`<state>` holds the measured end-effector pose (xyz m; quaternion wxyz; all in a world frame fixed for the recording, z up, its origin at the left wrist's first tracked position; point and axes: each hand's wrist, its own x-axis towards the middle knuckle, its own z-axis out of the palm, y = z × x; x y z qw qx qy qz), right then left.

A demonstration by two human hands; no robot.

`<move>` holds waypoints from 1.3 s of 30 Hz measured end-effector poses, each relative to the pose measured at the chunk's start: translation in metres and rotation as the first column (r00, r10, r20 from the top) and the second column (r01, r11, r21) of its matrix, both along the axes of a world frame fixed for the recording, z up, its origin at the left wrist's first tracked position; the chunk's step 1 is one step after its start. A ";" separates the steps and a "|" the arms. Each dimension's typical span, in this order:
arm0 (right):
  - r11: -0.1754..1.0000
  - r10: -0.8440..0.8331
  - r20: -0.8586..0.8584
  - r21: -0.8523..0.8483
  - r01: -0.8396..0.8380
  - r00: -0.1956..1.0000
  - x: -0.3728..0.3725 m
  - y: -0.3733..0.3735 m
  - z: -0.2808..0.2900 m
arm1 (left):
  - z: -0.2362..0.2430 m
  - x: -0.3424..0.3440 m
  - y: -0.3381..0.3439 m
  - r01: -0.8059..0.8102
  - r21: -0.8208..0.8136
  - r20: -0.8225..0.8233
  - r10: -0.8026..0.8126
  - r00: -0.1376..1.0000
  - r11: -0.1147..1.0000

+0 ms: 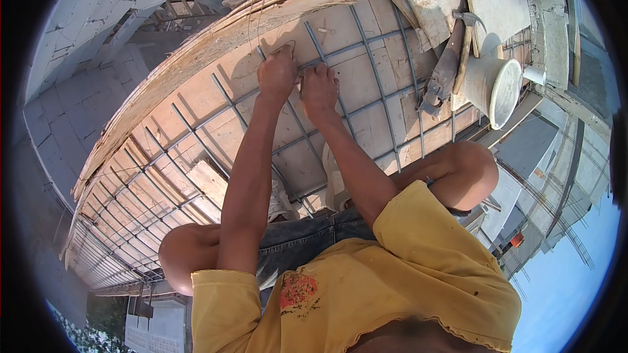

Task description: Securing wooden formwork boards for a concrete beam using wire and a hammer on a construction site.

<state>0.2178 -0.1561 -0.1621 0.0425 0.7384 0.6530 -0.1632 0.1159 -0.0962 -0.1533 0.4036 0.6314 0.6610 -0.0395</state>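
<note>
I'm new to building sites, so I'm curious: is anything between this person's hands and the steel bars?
Nothing visible: the left hand and right hand are at the rebar grid. The claw hammer and white bucket sit clear, off to the right.

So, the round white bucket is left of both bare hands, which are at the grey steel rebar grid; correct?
Not left: the head view shows the white bucket to the right of the left hand and right hand, which are at the rebar grid.
</note>
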 end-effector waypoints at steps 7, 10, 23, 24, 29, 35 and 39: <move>0.884 0.027 -0.020 -0.466 -0.033 0.999 0.021 -0.038 0.034 | 0.012 0.007 -0.067 -0.603 0.439 0.403 0.453 0.795 0.667; 0.872 -0.059 -0.152 -0.490 -0.023 0.987 0.032 -0.040 0.048 | 0.020 -0.009 -0.071 -0.697 0.477 0.451 0.531 0.717 0.536; 0.824 0.104 -0.098 -0.549 -0.140 0.990 0.018 -0.019 0.032 | 0.001 -0.023 -0.043 -0.494 0.260 0.564 0.285 0.775 0.830; 0.785 -0.057 -0.181 -0.616 -0.068 0.982 0.017 -0.015 0.025 | -0.003 -0.024 -0.045 -0.577 0.159 0.590 0.392 0.706 0.801; 0.883 -0.413 -0.349 -0.378 0.277 0.841 0.013 -0.016 -0.015 | -0.009 -0.009 -0.037 -0.565 0.203 0.589 0.361 0.723 0.800; 0.935 -0.254 -0.266 -0.313 0.166 0.930 0.009 -0.038 0.018 | -0.006 -0.015 -0.039 -0.492 0.250 0.496 0.325 0.805 0.834; 0.959 -0.127 -0.344 -0.281 0.027 0.930 0.032 -0.038 0.006 | 0.034 -0.017 -0.045 -0.580 0.446 0.414 0.418 0.809 0.681</move>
